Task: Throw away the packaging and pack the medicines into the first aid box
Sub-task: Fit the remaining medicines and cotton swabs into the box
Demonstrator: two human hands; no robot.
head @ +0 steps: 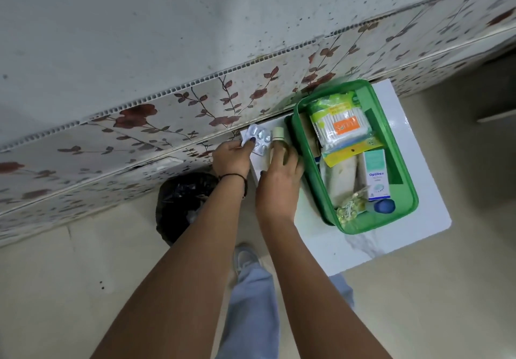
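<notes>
The left hand [231, 157] pinches a blister strip [260, 136] while the right hand [279, 174] grips a small bottle [279, 142] beside the green first aid box [405, 191], likely ready for packing.

You've 1 view only: head cam, wide-angle, looking steeply down from above, close over both forearms; white table [413, 179] sits at 2 o'clock, floor [83, 288] below.
</notes>
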